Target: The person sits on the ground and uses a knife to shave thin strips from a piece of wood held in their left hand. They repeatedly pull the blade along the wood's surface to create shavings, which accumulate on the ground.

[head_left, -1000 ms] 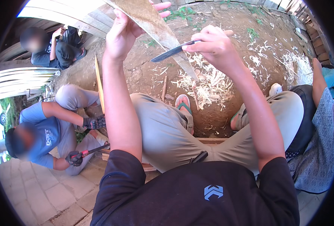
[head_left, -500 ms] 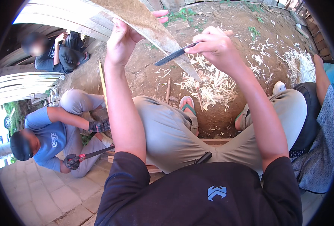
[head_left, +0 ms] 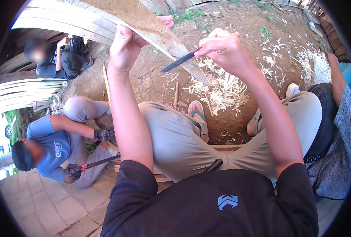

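Note:
A long pale brown wooden board (head_left: 144, 23) comes in from the top left and tapers to a point above the ground. My left hand (head_left: 126, 47) grips it along its near edge, with fingertips showing past the far side. In my right hand (head_left: 225, 51) is a knife (head_left: 179, 62), its dark blade pointing left and lying across the board's narrow end. The tan butt of the handle sticks out behind my fist. Whether the blade's edge bites into the wood cannot be made out.
Curled wood shavings (head_left: 227, 93) cover the dirt below the board. At left sits a co-worker in a blue shirt (head_left: 55, 148), a gloved hand on a long dark tool (head_left: 100, 162). Another person (head_left: 63, 59) sits farther back. Someone in patterned cloth (head_left: 333, 158) is close at right.
The board, my hands and the knife have shifted slightly left. The blade has tilted a little more steeply across the board. The co-worker's long tool has moved slightly.

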The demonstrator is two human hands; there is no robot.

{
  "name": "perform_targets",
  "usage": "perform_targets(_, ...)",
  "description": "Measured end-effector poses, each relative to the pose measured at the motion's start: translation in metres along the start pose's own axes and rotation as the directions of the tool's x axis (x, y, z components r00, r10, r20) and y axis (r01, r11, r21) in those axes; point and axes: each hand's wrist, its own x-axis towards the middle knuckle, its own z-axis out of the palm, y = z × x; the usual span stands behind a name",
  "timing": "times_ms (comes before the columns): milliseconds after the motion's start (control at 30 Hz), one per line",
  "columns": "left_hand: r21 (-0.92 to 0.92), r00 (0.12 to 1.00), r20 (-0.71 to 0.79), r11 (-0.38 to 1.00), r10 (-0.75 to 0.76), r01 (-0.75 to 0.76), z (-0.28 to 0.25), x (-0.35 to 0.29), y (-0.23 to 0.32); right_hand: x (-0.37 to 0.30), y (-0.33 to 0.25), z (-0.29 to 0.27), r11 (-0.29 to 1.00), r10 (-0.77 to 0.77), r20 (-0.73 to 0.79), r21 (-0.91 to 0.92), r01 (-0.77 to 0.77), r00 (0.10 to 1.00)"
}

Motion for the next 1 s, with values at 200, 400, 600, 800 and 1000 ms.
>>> perform_targets(200,-0.011,0.998,0.057,1.000,0.007,-0.007,-0.005,-0.003,-0.003,0.000,-0.006,0.005,0.993,0.084,0.055,0.072,-0.088,0.995)
perform_targets(400,0.021,0.999,0.043,1.000,-0.022,0.021,-0.002,-0.001,0.001,0.001,-0.001,-0.002,0.929,0.296,0.138,0.191,-0.318,0.945)
perform_targets(600,0.015,0.997,0.073,1.000,0.017,-0.018,-0.003,0.001,-0.002,0.002,-0.005,-0.004,0.903,0.337,0.143,0.232,-0.362,0.931)
perform_targets(800,0.013,0.998,0.059,1.000,-0.004,0.003,0.001,0.001,-0.002,0.003,-0.018,0.005,0.962,0.215,0.148,0.139,-0.235,0.965)
perform_targets(1000,0.024,0.998,0.060,1.000,-0.007,0.006,-0.001,0.000,0.000,0.004,-0.008,-0.004,0.871,0.352,0.182,0.297,-0.393,0.918)
